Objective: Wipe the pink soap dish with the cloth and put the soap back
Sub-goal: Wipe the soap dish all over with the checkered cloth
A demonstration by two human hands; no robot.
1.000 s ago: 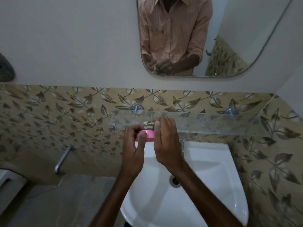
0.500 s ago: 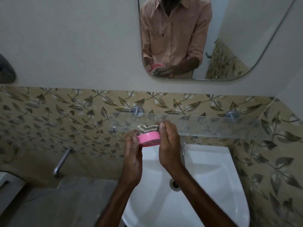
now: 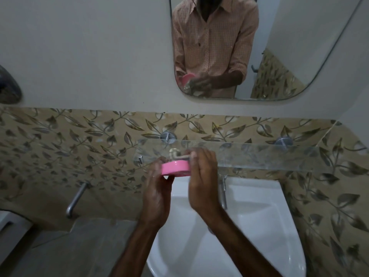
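Blurred, partly hidden: cloth (image 3: 176, 154); pink dish (image 3: 175, 169) inside not vis.

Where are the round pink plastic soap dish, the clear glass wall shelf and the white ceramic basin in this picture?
Round pink plastic soap dish (image 3: 175, 168): head view, its outer side wall.
Clear glass wall shelf (image 3: 259, 156): head view, bare right half of the pane.
White ceramic basin (image 3: 255, 226): head view, bare inner bowl.

The person wears an orange checked shirt (image 3: 211, 43).
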